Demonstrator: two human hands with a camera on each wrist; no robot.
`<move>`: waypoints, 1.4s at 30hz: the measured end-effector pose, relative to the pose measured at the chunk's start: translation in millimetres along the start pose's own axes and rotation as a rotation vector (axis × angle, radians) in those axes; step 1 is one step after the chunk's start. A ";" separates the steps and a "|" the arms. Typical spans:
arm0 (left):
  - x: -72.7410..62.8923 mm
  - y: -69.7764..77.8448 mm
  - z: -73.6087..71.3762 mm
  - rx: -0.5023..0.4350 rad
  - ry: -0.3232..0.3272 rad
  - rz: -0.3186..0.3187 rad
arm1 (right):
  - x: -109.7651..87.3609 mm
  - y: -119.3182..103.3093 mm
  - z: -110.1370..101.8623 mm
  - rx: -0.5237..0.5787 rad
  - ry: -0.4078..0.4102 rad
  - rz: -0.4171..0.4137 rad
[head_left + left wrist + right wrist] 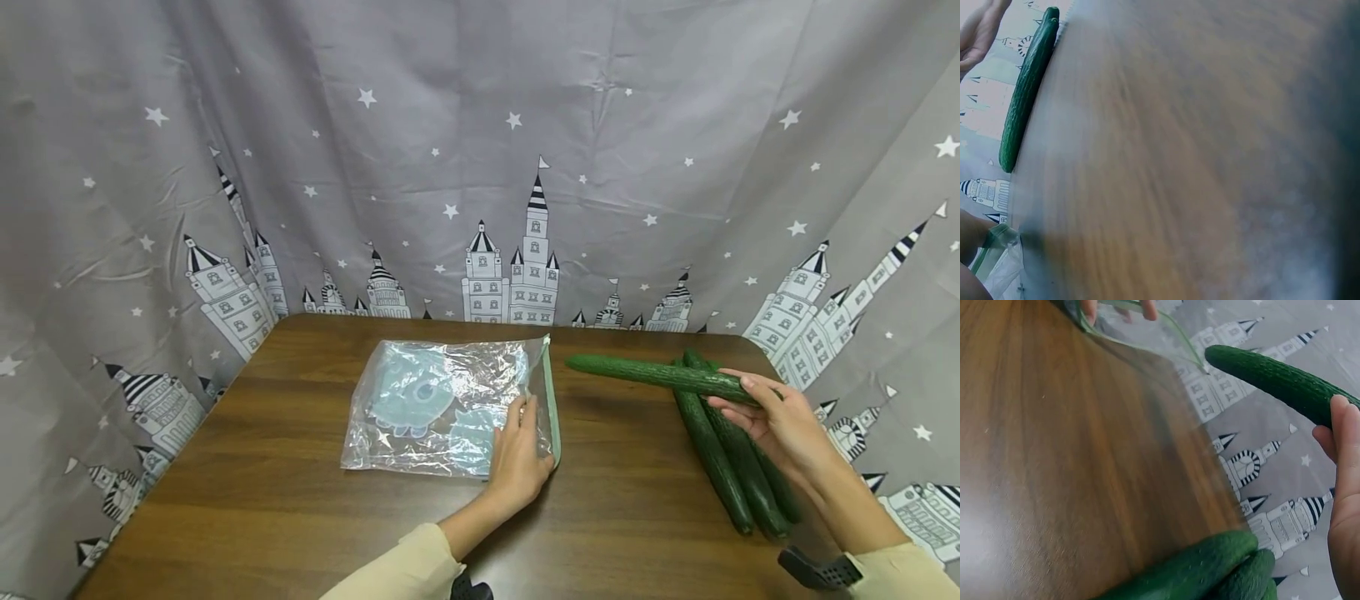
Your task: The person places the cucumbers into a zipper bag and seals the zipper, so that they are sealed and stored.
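Observation:
A long green cucumber (645,371) is held at its right end by my right hand (783,425), roughly level above the table. Its free tip points left, toward the green-edged mouth of a clear plastic zip bag (427,446) printed with pale blue cartoon figures. My left hand (517,467) grips the bag near that right-hand edge. In the right wrist view the bag's mouth (1179,334) stands parted around the left fingers (1149,309), and the cucumber tip is just outside it. The left thumb's exact hold is hidden in the head view.
More cucumbers (708,450) lie side by side at the table's right, under and beside the right forearm. The brown wooden table (285,500) ends at the back against a grey curtain (420,167) with castles and stars.

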State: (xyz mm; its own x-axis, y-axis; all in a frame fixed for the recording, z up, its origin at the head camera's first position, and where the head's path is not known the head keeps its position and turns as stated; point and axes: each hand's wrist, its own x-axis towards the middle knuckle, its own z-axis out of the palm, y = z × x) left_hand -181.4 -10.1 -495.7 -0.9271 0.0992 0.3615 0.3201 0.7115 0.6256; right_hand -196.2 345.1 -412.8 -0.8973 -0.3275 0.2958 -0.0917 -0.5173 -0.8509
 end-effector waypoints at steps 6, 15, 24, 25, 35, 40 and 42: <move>-1.6 0.3 -0.7 0.010 0.007 0.000 | 15.8 6.3 10.3 -0.072 -0.027 0.094; -3.9 0.9 0.2 0.041 0.008 0.032 | 34.5 30.5 13.4 -0.095 0.025 0.189; -4.9 0.6 0.8 0.041 0.014 0.085 | 48.1 53.2 21.1 -0.136 0.127 0.271; -4.8 0.6 0.7 0.045 0.014 0.092 | 49.8 55.7 21.9 -0.135 0.130 0.273; -3.9 3.0 0.5 0.073 -0.018 0.150 | 66.0 81.8 26.5 -0.072 0.137 0.294; -4.0 3.7 0.1 0.076 -0.027 0.158 | 75.1 92.2 32.1 -0.088 0.135 0.309; -3.5 3.6 -0.2 0.077 -0.023 0.160 | 79.1 96.3 34.8 -0.098 0.141 0.317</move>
State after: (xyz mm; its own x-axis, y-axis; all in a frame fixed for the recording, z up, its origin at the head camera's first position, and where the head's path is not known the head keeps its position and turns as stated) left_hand -177.0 -8.1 -494.6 -0.8701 0.2309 0.4355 0.4489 0.7362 0.5065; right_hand -261.0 241.9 -456.3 -0.9380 -0.3435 -0.0469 0.1661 -0.3266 -0.9304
